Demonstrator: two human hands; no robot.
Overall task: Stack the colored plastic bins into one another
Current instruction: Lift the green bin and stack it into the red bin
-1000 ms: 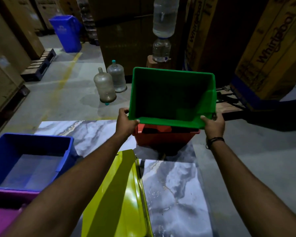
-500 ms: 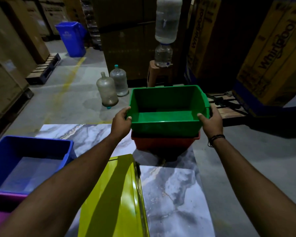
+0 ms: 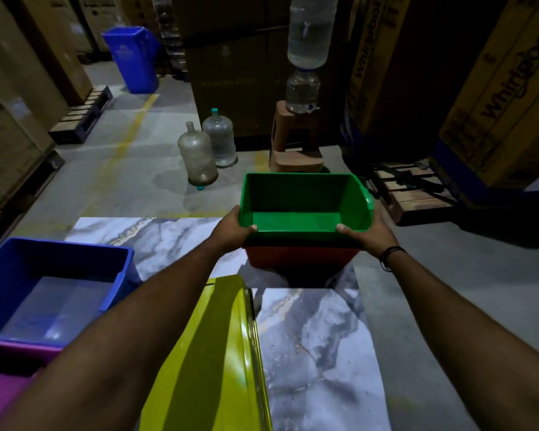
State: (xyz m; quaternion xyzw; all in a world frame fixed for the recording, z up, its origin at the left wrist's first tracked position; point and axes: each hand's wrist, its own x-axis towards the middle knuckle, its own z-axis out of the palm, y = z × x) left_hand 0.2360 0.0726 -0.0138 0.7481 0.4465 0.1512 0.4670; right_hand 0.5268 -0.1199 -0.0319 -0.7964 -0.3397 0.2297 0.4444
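A green bin (image 3: 302, 202) sits level inside a red bin (image 3: 299, 256) at the far end of the marble table (image 3: 318, 337). My left hand (image 3: 234, 228) grips the green bin's near left corner, thumb over the rim. My right hand (image 3: 367, 231) grips its near right corner the same way. Only a strip of the red bin shows below the green one. A blue bin (image 3: 53, 284) stands at the left, a purple bin (image 3: 3, 384) lies in front of it, and a yellow bin (image 3: 212, 353) lies between my forearms.
Two big water jugs (image 3: 206, 154) stand on the concrete floor beyond the table. A brown stool (image 3: 296, 141) carries a water dispenser bottle. Cardboard boxes on pallets line both sides, and a blue trash bin (image 3: 134, 57) stands far back left.
The green bin was tilted above the red bin, then levelled and came down into it. It now sits deeper, with less red showing. Both hands stayed on its corners.
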